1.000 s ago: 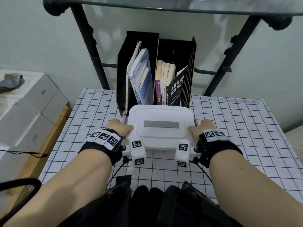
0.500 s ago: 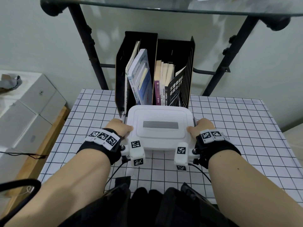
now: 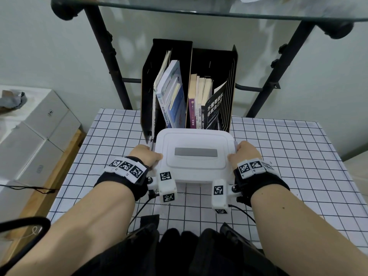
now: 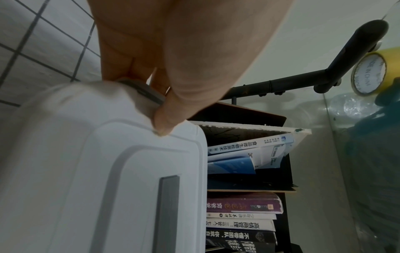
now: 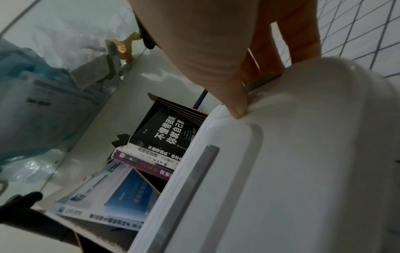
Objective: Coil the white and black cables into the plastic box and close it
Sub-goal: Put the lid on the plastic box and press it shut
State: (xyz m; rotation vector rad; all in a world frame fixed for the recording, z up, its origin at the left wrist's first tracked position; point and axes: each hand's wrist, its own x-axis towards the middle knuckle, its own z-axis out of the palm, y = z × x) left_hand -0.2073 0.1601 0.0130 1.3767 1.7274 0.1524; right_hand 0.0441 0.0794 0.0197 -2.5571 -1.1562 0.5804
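Plastic box (image 3: 196,156) sits lid-on, white with a grey bar on top, on the grid-cloth bench (image 3: 278,156), just in front of the black file rack (image 3: 189,86) of books. Left hand (image 3: 146,155) grips the box's left edge: thumb on the lid, fingers (image 4: 121,56) curled down over the grey side latch (image 4: 142,90). Right hand (image 3: 246,152) mirrors it on the right edge, thumb on the lid corner, fingers (image 5: 290,39) wrapped down the side. Cables not visible.
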